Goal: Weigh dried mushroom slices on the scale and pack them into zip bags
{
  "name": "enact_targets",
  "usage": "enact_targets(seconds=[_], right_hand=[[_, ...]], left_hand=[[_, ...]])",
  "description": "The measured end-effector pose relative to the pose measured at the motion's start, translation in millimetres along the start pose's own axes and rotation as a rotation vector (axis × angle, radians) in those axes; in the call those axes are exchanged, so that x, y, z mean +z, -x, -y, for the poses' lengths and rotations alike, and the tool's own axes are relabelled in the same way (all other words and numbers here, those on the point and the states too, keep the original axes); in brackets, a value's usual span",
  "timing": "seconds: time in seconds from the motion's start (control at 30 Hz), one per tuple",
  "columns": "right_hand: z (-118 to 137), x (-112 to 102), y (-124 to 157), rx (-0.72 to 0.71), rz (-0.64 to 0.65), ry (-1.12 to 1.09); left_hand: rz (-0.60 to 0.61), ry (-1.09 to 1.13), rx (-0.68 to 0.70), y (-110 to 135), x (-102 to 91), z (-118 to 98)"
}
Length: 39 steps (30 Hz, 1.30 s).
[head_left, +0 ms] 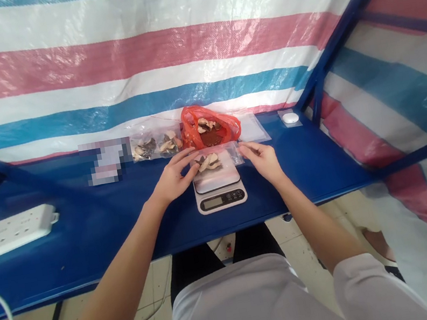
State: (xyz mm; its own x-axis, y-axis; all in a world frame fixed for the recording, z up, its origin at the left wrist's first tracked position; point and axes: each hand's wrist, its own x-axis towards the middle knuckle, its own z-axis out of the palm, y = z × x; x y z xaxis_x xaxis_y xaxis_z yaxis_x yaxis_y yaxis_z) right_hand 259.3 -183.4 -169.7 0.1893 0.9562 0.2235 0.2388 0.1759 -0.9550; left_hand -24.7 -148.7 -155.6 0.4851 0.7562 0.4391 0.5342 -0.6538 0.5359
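A bag [213, 160] on a scale [221, 198], pinched by left hand [173, 177] and right hand [263, 160].
It looks light, floppy and slippery; the side edges suit gripping.

We can read no text, brand or number anywhere. The clear bag [213, 160] that our left hand [173, 177] and right hand [263, 158] touch at the fingertips shows no print. Just nearer to us than our fingers, the scale [217, 181] has a small display [213, 202] and buttons [234, 195], their marks too small to make out. Far left of our fingers is a pixelated patch [106, 160].
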Motion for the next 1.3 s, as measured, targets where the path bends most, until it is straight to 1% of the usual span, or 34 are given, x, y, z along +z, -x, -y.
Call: enact_targets(seconds=[0.2,0.33,0.47,0.63,0.73,0.8,0.87,0.93,1.0,1.13,1.23,1.3], right_hand=[[0,4,-2,0.048,0.026,-0.063],[1,4,-5,0.032,0.065,-0.082],[8,4,-11,-0.052,0.107,-0.06],[34,4,-24,-0.179,0.223,0.054],[51,6,-32,-0.251,0.26,0.089],[60,7,-37,-0.285,0.286,0.104],[66,9,-42,-0.303,0.317,0.104],[68,11,-47,-0.317,0.345,0.087],[67,12,-51,-0.332,0.357,0.061],[60,13,-57,-0.322,0.338,0.008],[53,16,-61,-0.305,0.301,-0.079],[47,19,-65,-0.253,0.252,-0.176]], left_hand=[[0.073,-0.009,-0.021,-4,4.6,-1],[0.089,-0.012,-0.021,-4,4.7,-3],[0.013,-0.025,-0.05,-5,4.4,-5],[-0.101,0.045,-0.088,-21,1.3,-13],[-0.179,0.148,-0.123,-35,1.1,-20],[-0.211,0.261,-0.195,-43,2.6,-24],[-0.191,0.412,-0.303,-50,4.6,-29],[-0.144,0.551,-0.388,-56,6.0,-32],[-0.124,0.65,-0.405,-59,6.4,-34],[-0.175,0.836,-0.407,-64,8.2,-34],[-0.258,0.949,-0.471,-66,13.7,-36],[-0.335,1.045,-0.532,-65,19.3,-41]])
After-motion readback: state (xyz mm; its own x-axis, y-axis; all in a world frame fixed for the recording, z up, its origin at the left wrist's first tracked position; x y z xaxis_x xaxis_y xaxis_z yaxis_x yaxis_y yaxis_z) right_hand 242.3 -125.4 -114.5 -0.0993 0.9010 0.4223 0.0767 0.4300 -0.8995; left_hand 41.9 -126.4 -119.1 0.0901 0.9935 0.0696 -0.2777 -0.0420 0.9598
